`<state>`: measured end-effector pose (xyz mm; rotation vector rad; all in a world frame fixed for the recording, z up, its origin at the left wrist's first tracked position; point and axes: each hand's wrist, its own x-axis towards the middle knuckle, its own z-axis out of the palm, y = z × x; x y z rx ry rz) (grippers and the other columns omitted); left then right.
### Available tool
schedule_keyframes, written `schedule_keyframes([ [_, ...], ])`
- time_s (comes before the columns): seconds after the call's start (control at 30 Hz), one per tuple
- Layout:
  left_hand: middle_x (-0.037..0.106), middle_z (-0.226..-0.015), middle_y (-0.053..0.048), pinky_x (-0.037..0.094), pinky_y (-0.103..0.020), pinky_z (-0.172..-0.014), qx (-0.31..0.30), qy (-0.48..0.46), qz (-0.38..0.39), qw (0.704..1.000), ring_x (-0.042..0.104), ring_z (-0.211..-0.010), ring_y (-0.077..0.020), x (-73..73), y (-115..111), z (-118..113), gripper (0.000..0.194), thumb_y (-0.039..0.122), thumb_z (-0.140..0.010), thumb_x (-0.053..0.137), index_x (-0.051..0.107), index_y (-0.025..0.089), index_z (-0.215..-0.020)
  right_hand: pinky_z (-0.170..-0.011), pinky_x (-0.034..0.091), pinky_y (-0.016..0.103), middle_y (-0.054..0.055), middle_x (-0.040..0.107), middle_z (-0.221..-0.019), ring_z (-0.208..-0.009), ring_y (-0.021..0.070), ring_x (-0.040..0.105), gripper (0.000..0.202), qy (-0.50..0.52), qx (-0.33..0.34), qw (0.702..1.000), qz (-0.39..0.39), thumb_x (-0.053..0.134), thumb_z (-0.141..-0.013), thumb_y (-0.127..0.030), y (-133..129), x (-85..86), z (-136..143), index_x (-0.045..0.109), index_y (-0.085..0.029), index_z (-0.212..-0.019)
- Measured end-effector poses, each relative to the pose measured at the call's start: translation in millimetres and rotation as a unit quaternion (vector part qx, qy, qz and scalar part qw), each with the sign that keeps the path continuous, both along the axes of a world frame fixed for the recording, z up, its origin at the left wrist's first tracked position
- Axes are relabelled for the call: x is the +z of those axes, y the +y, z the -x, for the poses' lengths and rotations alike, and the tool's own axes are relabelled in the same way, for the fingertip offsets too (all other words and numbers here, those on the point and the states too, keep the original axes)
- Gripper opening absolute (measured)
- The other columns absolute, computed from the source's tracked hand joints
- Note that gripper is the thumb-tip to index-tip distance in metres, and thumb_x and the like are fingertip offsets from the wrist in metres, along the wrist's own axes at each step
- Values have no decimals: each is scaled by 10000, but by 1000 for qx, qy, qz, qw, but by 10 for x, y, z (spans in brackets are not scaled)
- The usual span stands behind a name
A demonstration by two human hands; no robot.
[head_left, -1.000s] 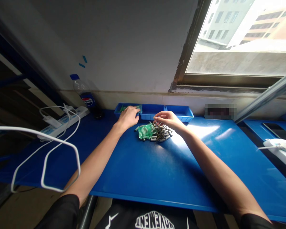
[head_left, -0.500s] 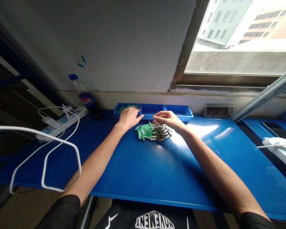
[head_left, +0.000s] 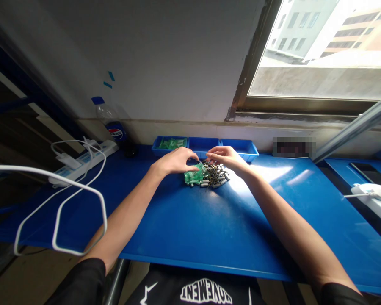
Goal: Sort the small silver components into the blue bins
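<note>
My left hand (head_left: 177, 161) hovers over the left side of a pile, thumb and fingers apart around a gap, with nothing visible between them. Under it lie shiny green packets (head_left: 195, 176). My right hand (head_left: 225, 156) is at the back of the same pile, thumb and fingertips pinched together; what they hold, if anything, is too small to make out. Loose small parts (head_left: 216, 174), silver-and-black cylinders mixed with thin brassy screw-like pieces, make up the right side of the pile. Behind my left hand, a left blue bin (head_left: 157, 151) contains more green packets.
A middle blue bin (head_left: 204, 143) and a right blue bin (head_left: 241, 147) adjoin the left one along the wall. A cola bottle (head_left: 116, 129) and a power strip (head_left: 82, 163) stand left. White cables (head_left: 104, 212) loop near my left forearm. Another power strip (head_left: 376, 201) lies right.
My left hand has moved right, from beside the left bin to above the green packets. My right hand stays nearly in place, still pinched.
</note>
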<state>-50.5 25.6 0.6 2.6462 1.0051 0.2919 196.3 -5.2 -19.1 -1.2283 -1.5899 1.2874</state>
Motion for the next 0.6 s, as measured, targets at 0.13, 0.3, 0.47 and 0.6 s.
schedule_keyframes([
  [0.13,800,-1142,-89,550,-276,-838,-24,30,73,997,749,-1013,-261,-24,-35,-22,515,459,-783,808,776,204,-1229,-674,532,287,91,789,-894,-735,172,684,401,3,-5,1000,-1,810,-816,-547,-6,24,5,751,-175,-950],
  [0.3,806,-1112,-89,566,-282,-851,-14,2,94,995,755,-993,-254,-63,-21,-38,456,361,-783,797,785,199,-1209,-665,531,279,90,789,-898,-728,167,683,402,-1,-2,1000,-5,803,-823,-547,5,9,6,749,-176,-968],
  [0.47,801,-1116,-102,580,-313,-910,22,-48,118,992,746,-1053,-268,-76,24,-19,468,277,-728,823,786,186,-1186,-668,530,282,91,789,-897,-730,168,681,382,0,-2,1000,-5,803,-828,-534,10,1,4,752,-180,-963],
  [0.6,794,-1114,-107,597,-345,-903,32,-116,133,984,746,-1037,-265,-44,63,8,491,296,-710,849,781,186,-1184,-653,517,280,95,794,-922,-745,176,688,366,-16,-7,1000,-5,790,-847,-517,35,-47,-20,750,-179,-984],
])
